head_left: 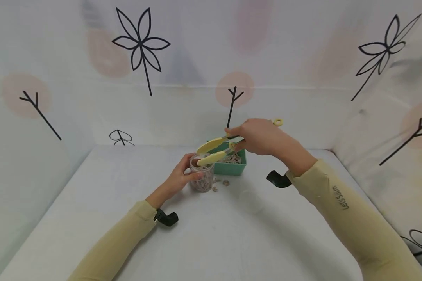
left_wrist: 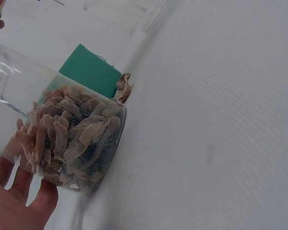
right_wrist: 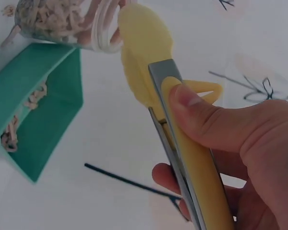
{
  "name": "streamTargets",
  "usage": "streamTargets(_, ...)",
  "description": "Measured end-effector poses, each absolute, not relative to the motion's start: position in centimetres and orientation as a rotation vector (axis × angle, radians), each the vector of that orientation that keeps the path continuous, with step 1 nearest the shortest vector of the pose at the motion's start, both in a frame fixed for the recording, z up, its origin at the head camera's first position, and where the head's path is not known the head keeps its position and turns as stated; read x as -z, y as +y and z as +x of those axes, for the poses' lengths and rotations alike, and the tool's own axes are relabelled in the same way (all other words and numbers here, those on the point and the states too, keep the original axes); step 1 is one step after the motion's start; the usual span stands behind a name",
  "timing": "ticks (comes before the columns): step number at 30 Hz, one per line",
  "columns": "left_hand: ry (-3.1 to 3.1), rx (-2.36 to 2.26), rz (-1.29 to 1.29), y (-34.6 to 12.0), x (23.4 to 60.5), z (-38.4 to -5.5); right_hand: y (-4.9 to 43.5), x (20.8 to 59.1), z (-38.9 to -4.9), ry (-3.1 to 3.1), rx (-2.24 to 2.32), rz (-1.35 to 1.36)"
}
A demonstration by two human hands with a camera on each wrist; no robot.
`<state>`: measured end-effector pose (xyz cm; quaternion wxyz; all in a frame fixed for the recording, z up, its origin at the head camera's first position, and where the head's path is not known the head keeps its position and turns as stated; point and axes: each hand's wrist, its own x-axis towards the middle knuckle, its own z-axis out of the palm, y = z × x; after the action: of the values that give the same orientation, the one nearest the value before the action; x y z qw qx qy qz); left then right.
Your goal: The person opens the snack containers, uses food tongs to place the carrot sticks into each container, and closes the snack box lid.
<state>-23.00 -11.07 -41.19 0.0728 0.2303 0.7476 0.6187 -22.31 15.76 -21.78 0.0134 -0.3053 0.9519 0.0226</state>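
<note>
My left hand grips a clear jar from its left side. Brownish dried strips fill much of the jar in the left wrist view. My right hand holds yellow tongs with grey metal arms, thumb on one arm and fingers on the other. Over the jar's mouth, the tong tips stand apart, and I see no piece between them. Behind the jar, to its right, is a green box with more strips inside.
Several loose dried pieces lie on the white tabletop beside the jar. A faint clear round disc is on the table to their right. A patterned white backdrop rises behind and at the sides.
</note>
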Motion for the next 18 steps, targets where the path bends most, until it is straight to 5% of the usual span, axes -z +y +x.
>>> streamTargets(18, 2.241, -1.873, 0.759, -11.1, 41.4, -23.1, 20.7, 26.1, -26.1, 2.986, 0.058, -0.624)
